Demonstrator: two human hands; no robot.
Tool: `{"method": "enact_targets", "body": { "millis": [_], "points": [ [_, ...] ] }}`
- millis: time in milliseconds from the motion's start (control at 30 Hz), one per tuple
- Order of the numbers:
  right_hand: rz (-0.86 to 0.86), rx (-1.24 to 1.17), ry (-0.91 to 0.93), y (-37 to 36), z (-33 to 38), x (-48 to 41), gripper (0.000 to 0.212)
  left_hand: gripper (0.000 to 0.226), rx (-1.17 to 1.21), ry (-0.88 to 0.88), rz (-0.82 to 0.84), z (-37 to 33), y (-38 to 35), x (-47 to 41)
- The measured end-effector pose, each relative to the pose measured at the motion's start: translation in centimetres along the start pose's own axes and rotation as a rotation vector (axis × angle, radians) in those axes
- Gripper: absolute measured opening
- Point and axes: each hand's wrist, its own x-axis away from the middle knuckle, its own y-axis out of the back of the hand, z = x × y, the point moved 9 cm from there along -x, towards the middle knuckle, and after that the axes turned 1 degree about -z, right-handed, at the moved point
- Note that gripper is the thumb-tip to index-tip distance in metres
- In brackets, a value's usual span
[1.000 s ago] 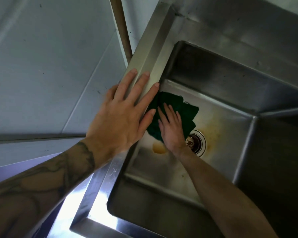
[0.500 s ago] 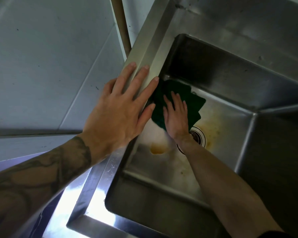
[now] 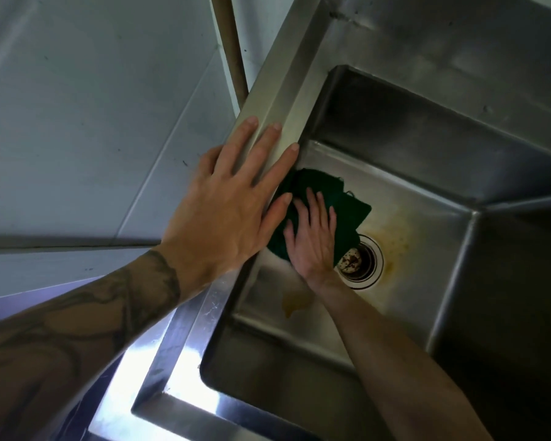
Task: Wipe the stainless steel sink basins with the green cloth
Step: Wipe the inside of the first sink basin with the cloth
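One flat right hand (image 3: 312, 240) presses crumpled green cloth (image 3: 347, 211) on steel basin (image 3: 420, 218).

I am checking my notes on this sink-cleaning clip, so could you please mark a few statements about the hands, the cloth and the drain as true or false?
1. The right hand presses the green cloth onto the basin floor. True.
2. The left hand holds a spray bottle. False: it rests flat on the sink rim.
3. The green cloth hides the drain completely. False: the drain shows just beside it.
4. A yellowish stain marks the basin floor. True.
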Motion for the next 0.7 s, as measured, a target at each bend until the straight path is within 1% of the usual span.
{"method": "enact_targets", "body": {
  "millis": [33, 100, 233, 267, 300, 333, 433, 467, 500, 533, 633, 667, 700],
  "points": [
    [0.002, 0.007, -0.026, -0.2, 0.5, 0.1, 0.054, 0.066, 0.003, -0.002, 0.004, -0.1, 0.1, 0.0],
    [0.014, 0.016, 0.033, -0.7, 1.3, 2.1, 0.056, 0.066, -0.001, 0.006, 0.004, -0.1, 0.3, 0.1],
    [0.111, 0.04, 0.331, -1.1, 0.7, 8.5, 0.055, 0.066, 0.0, 0.013, 0.017, -0.1, 0.4, 0.2],
    [0.129, 0.047, 0.378, -1.1, 0.2, 9.3, 0.055, 0.066, 0.003, 0.015, 0.017, -0.1, 0.4, 0.2],
    [0.127, 0.047, 0.385, -1.0, -0.1, 9.5, 0.055, 0.067, 0.007, 0.017, 0.018, -0.1, 0.4, 0.2],
    [0.109, 0.035, 0.348, -0.9, -0.1, 9.3, 0.054, 0.067, 0.006, 0.017, 0.02, -0.1, 0.4, 0.2],
    [0.031, 0.019, 0.166, -1.1, 2.0, 7.6, 0.052, 0.068, 0.002, 0.018, 0.018, -0.2, 0.3, 0.1],
    [0.033, 0.014, 0.155, -1.3, 2.7, 7.2, 0.052, 0.069, 0.007, 0.018, 0.022, -0.2, 0.4, 0.1],
    [0.059, 0.017, 0.184, -1.5, 2.9, 7.2, 0.052, 0.068, 0.014, 0.019, 0.028, -0.2, 0.4, 0.1],
    [0.086, 0.027, 0.252, -1.7, 2.6, 7.8, 0.053, 0.068, 0.016, 0.02, 0.025, -0.2, 0.5, 0.1],
    [0.171, 0.089, 0.514, -1.6, -0.3, 11.2, 0.055, 0.068, -0.001, 0.012, 0.019, -0.3, 0.5, 0.2],
    [0.192, 0.093, 0.553, -1.5, -1.3, 12.3, 0.055, 0.068, -0.007, 0.014, 0.019, -0.2, 0.5, 0.2],
    [0.19, 0.088, 0.551, -1.4, -2.0, 13.0, 0.055, 0.068, -0.014, 0.018, 0.013, -0.2, 0.5, 0.2]
  ]
}}
